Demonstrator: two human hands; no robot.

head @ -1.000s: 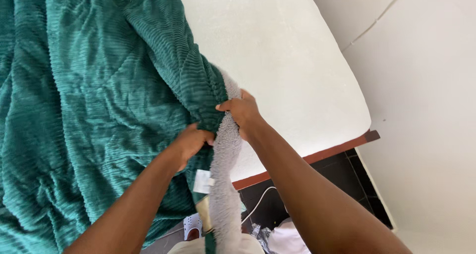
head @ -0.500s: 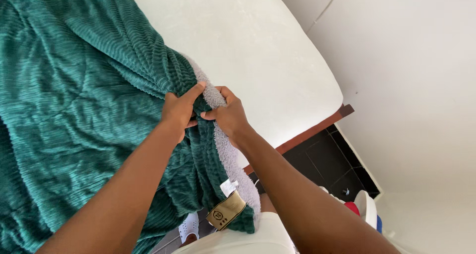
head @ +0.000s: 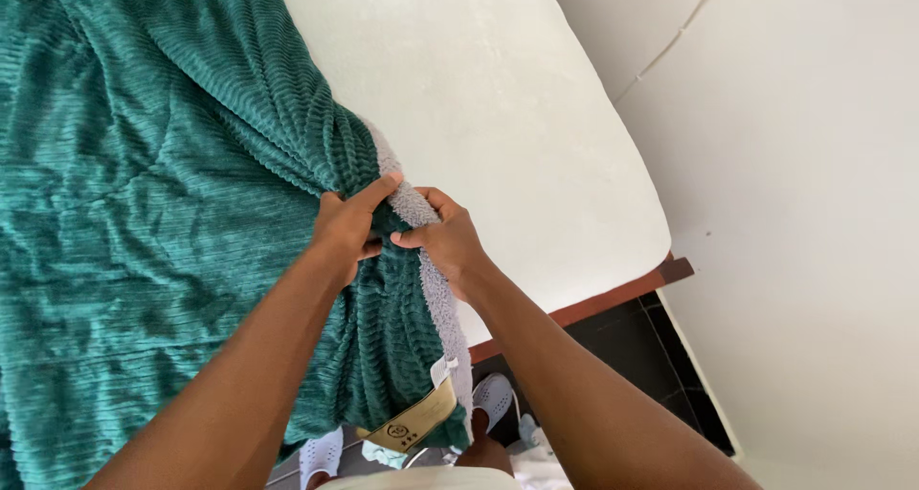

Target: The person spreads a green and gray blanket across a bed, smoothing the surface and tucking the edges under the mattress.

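Lower now, gold label hangs beside white shoes.

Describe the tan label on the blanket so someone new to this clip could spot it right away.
Start from the big green ribbed blanket spread over the white mattress. Follow its grey fleecy edge down from the left hand and right hand gripping it. The tan label hangs at the bottom corner, the only tan patch, beside a smaller white tag.

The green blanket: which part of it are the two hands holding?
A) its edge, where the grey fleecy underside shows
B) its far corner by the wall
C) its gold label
A: the left hand and right hand pinch the green blanket at its edge, beside the grey fleecy underside; the gold label hangs lower, untouched.
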